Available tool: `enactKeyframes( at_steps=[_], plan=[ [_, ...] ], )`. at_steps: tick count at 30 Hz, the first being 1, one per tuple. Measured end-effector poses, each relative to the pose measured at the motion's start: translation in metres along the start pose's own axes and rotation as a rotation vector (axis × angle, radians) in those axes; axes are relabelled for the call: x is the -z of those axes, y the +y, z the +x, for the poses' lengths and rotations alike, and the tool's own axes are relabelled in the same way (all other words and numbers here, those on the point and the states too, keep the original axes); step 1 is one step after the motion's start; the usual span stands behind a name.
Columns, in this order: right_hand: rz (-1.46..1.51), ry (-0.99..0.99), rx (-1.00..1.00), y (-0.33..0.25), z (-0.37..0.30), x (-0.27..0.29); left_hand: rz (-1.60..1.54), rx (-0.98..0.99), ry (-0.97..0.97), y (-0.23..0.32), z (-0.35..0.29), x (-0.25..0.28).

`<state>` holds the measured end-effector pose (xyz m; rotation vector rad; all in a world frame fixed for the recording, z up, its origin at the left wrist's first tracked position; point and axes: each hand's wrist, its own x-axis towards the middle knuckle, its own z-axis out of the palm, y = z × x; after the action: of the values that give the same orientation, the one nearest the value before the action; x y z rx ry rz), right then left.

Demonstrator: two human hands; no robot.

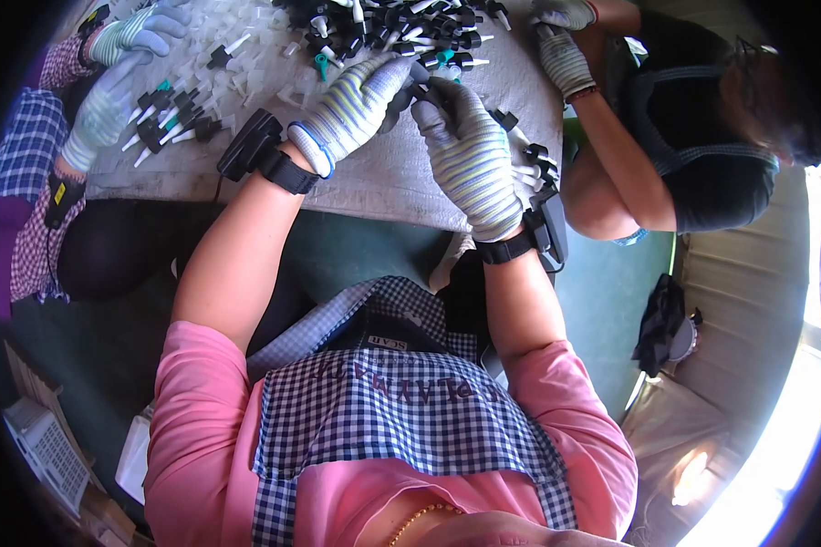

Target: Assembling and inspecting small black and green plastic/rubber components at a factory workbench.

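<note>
My left hand and my right hand meet over the near part of the table, both in striped knit gloves with grey fingertips. Their fingers are pinched around a small black plastic pump part, mostly hidden by the gloves. Just beyond lies a heap of black pump heads with white stems. A green piece and another green piece stand out among them. More black pump heads lie close beside my right hand.
Translucent plastic pieces cover the far left of the pale table cover. A cluster of black pump heads lies near a co-worker's gloved hands at left. Another co-worker's gloved hand works at the right edge.
</note>
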<state>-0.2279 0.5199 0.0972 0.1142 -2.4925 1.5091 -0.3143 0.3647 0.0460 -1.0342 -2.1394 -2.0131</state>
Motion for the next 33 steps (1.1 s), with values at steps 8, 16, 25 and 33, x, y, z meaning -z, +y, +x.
enactKeyframes(
  at_steps=[8,16,25,33],
  plan=[
    [-0.098,0.08,0.082,0.017,0.002,-0.007,0.266,0.068,0.169,0.024,-0.005,-0.018],
    [0.146,-0.095,-0.045,0.018,-0.005,-0.032,0.163,0.266,0.172,0.035,0.011,0.03],
    [-0.134,-0.216,0.179,0.03,-0.009,-0.05,0.701,0.317,-0.19,0.042,0.002,0.004],
    [-0.052,-0.285,0.105,0.031,-0.012,-0.057,0.754,0.3,-0.367,0.024,0.008,0.005]
  ],
)
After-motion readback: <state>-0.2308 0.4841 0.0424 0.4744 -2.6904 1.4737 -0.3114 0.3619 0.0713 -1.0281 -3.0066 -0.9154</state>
